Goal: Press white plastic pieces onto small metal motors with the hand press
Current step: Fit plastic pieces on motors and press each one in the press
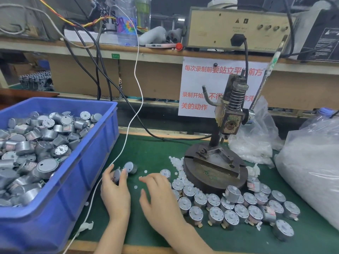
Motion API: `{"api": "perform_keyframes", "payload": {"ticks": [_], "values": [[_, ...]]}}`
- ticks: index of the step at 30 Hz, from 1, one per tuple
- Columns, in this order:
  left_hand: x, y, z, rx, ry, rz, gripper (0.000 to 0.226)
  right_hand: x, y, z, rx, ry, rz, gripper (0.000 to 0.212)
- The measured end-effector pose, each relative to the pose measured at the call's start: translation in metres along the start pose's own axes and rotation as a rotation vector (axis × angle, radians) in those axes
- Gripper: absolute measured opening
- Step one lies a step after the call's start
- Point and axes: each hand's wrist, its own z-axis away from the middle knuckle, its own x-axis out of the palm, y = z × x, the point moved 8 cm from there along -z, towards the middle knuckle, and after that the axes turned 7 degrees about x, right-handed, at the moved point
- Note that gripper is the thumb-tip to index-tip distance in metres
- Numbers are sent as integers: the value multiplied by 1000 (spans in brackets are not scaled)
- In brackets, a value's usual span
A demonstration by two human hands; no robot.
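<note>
My left hand (114, 191) pinches a small round metal motor (117, 174) just above the green mat. A second motor (130, 167) lies right behind it. My right hand (159, 195) hovers with spread fingers over loose white plastic pieces (135, 187) on the mat, holding nothing that I can see. The hand press (230, 114) stands on its round iron base (214, 174) to the right, with nothing under its ram. More white pieces (177, 163) are heaped against the base's left edge.
A blue bin (88, 162) full of motors fills the left. Several motors stand in rows (238, 208) in front of the press. Clear bags of white pieces (310, 167) sit at the right. A white cable (117, 156) runs across the mat.
</note>
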Motion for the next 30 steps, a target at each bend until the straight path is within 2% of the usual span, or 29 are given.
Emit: {"api": "perform_keyframes", "payload": {"ticks": [4,9,12,15,17,20,22,25,28,30], "values": [[-1,-1,1,-23,10,92,33,37,1,2,34,-170,-51,52],[2,2,3,-22,-30,178,25,39,13,-3,113,-106,-98,58],[14,8,8,23,-155,175,17,38,22,-4,174,-82,-197,56],[28,10,12,47,-307,140,11,37,30,-6,257,-71,-310,45],[32,8,11,31,-352,169,13,36,33,-6,292,-69,-363,38],[30,7,11,7,-339,212,13,39,38,-6,342,-85,-411,38],[28,7,11,-2,-311,219,5,43,40,-5,357,-106,-389,49],[21,7,8,-25,-258,207,18,45,39,-2,315,-129,-300,60],[15,10,-1,50,-301,50,20,44,34,-1,247,-125,-268,47],[15,22,-6,191,-370,-86,16,40,33,-2,247,-100,-321,35]]}}
